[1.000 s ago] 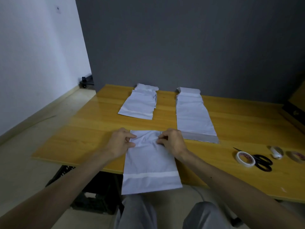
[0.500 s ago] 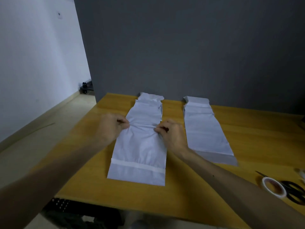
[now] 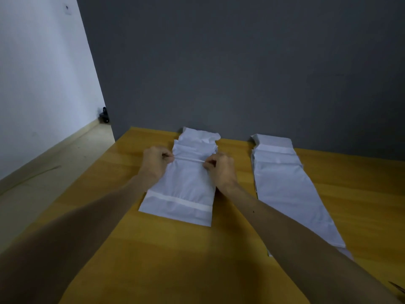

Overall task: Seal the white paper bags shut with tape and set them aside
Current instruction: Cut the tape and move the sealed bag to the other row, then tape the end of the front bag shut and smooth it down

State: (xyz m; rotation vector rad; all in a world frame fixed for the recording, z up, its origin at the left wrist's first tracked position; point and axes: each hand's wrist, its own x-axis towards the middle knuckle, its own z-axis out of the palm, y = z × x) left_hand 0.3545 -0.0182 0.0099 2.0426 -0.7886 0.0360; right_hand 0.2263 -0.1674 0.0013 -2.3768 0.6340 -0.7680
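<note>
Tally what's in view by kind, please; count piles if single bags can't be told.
Held bag: 1
Bag piles: 2, left pile partly under the held bag, right pile beside it
Hands: 2, left hand and right hand, both pinching the held bag
Total: 5

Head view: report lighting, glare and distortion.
Head view: dim, flat light, forearms in shade; faint sheen on the wooden table, no glare; wide-angle stretch toward the borders; white bag, left hand and right hand fairly sharp.
</note>
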